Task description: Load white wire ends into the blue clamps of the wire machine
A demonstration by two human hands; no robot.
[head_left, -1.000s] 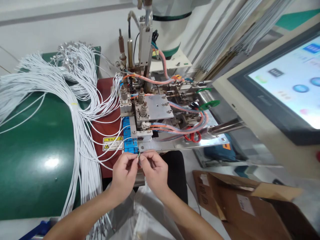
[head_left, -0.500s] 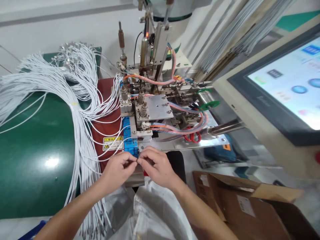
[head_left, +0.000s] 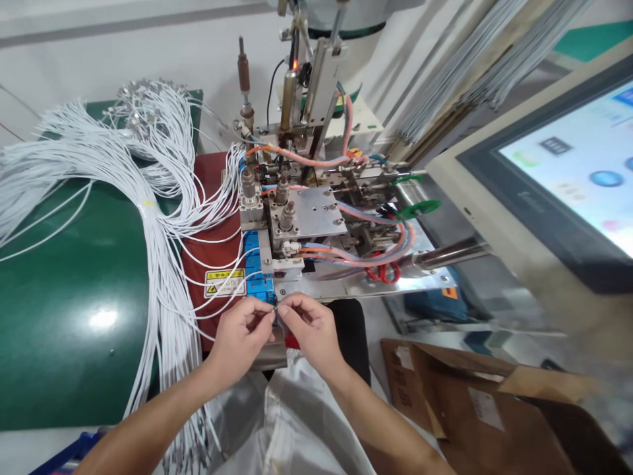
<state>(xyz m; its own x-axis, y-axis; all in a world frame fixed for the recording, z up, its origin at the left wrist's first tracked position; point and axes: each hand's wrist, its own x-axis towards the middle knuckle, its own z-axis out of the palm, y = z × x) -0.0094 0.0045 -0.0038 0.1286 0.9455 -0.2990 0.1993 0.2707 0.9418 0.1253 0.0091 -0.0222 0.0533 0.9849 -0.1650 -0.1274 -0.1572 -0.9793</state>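
Observation:
My left hand (head_left: 241, 336) and my right hand (head_left: 307, 330) meet fingertip to fingertip just below the front edge of a small metal machine (head_left: 309, 224). Both hands pinch a tiny part with a green tip (head_left: 275, 308) between thumb and forefinger, at the end of a thin white wire (head_left: 225, 305). The pinch sits right beside the machine's blue blocks (head_left: 257, 280). A big bundle of white wires (head_left: 148, 218) drapes over the green surface (head_left: 74, 310) to my left.
A touchscreen panel (head_left: 568, 178) stands at the right. An open cardboard box (head_left: 475, 402) lies at the lower right. A clear plastic bag (head_left: 291, 429) hangs under my wrists. A red mat with a yellow warning label (head_left: 225, 282) lies beside the machine.
The machine's upper head shifted from upright to tilted, with a red light now on. My hands stayed pinched together at the machine's front edge, shifting only slightly.

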